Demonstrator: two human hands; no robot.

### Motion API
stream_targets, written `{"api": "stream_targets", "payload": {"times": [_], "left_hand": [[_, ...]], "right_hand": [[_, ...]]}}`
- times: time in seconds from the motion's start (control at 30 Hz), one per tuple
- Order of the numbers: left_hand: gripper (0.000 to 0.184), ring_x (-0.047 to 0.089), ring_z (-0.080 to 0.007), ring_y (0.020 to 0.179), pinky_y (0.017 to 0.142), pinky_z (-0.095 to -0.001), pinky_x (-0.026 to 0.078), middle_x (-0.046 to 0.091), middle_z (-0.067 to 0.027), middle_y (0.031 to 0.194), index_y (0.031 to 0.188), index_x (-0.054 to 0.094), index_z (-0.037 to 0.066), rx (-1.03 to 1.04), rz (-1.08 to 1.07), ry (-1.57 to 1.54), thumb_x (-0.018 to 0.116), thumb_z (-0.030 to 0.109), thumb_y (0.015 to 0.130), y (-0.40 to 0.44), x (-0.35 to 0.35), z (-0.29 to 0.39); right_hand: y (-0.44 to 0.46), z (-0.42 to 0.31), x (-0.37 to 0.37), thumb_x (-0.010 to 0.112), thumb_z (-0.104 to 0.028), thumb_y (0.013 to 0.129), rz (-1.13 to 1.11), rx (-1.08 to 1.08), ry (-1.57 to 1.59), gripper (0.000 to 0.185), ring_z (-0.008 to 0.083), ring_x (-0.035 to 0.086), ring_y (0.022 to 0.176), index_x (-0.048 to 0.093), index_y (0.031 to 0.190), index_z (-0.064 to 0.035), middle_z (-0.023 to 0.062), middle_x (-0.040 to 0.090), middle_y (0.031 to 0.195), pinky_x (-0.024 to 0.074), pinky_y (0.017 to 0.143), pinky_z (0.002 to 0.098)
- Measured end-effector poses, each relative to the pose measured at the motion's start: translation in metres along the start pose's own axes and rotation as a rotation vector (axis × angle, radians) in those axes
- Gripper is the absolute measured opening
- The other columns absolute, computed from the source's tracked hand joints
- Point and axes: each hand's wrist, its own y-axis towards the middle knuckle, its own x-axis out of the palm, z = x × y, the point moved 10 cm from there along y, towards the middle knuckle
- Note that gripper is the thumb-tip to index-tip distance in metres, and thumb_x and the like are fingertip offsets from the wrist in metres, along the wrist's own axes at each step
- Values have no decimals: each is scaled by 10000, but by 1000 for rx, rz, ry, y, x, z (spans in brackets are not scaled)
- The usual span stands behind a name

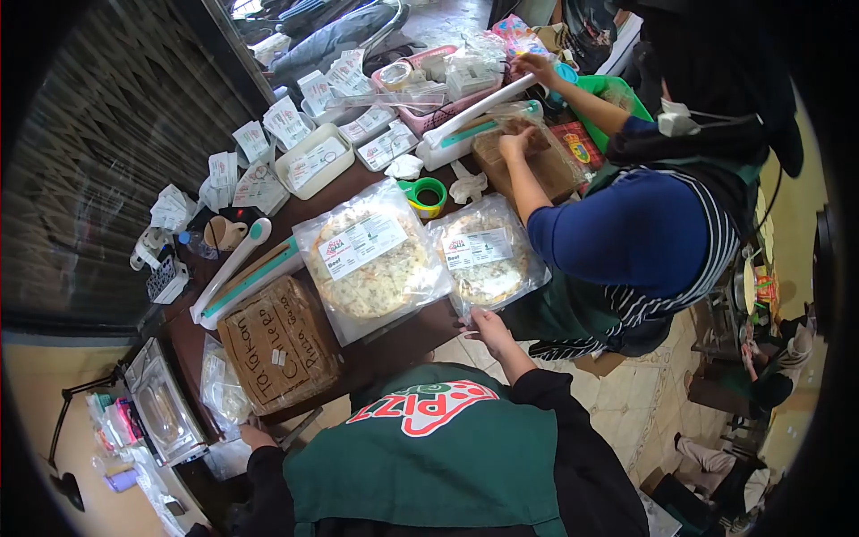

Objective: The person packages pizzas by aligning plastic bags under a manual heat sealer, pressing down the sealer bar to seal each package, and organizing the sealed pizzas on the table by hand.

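My right hand [490, 331] pinches the lower corner of a clear bag holding a smaller pizza [488, 268] with a white "Beef" label. A larger bagged pizza [371, 264], also labelled, lies flat to its left on the dark table [394, 345]. Down at the table's left edge, my left hand [257, 437] has its fingers closed at the edge of a clear plastic bag [224, 385]; its fingertips are partly hidden. Between my hands, but farther in, sits a brown cardboard-wrapped sealer block [282, 345] with handwriting on it.
A co-worker's hands [523, 139] work at another sealer [474, 116] on the right. Label stacks [286, 125], a white tray [315, 161], a green tape roll [422, 195] and a pink basket [429, 112] line the back. A mug [224, 234] stands left.
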Motion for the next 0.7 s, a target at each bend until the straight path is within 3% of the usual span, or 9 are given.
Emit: {"api": "stream_targets", "payload": {"times": [0.17,0.2,0.27,0.33,0.4,0.53,0.6,0.63,0.7], "left_hand": [[483,496,-264,1235,862,-376,488,487,-101,1380,1379,405,85,198,231,-130,380,403,1015,0,-23,56],[492,494,-274,1240,851,-377,503,479,-116,1384,1392,386,78,242,285,-181,403,392,1014,-8,-28,78],[518,457,-322,1279,941,-410,496,422,-145,1431,1431,330,72,283,143,-517,431,361,1013,-61,-5,132],[540,434,-357,1295,1003,-444,473,368,-168,1467,1447,299,61,418,-32,-581,425,361,1017,-78,5,185],[520,430,-363,1293,1015,-466,464,389,-189,1445,1418,354,44,506,-50,-534,445,356,1013,-71,1,215],[453,538,-255,1154,861,-350,506,535,-125,1292,1323,504,62,559,-91,-315,497,374,995,-94,8,263],[423,582,-188,1037,788,-298,490,588,-81,1191,1275,553,71,602,-135,-121,513,379,988,-134,10,300],[339,588,-151,977,784,-283,488,610,-49,1127,1179,611,60,639,-80,34,501,327,1002,-162,6,321],[280,587,-139,943,764,-274,486,612,-40,1106,1108,629,37,753,-335,195,500,263,1003,-206,16,361]], "right_hand": [[-10,-3,-10,454,-383,1012,11,-1,-118,371,173,661,843,611,1079,-54,71,695,988,524,722,319],[-13,-5,-9,464,-382,1009,-38,18,-291,373,169,658,834,618,1060,-45,74,699,967,522,723,315],[-26,-13,0,484,-380,1002,-142,47,-642,382,160,653,816,631,1022,-28,80,705,925,516,726,307],[-42,-27,33,508,-372,993,-273,-36,-827,387,149,644,796,642,974,-9,82,708,895,508,730,300],[-68,-54,78,542,-350,982,-380,-57,-1056,387,147,632,791,656,934,17,90,708,890,497,742,298],[-125,-122,225,529,-316,992,-663,-238,-1051,326,150,623,841,680,1006,-27,79,704,921,487,786,305],[-147,-145,298,551,-248,978,-784,-378,-1053,254,194,638,867,673,1024,-30,94,699,983,492,805,326],[-161,-159,335,566,-248,965,-839,-512,-1060,252,227,633,914,661,1050,-30,116,685,1016,490,826,339],[-191,-183,406,596,-249,939,-939,-777,-1050,275,294,624,1009,635,1103,-31,158,656,1081,486,867,365]]}}
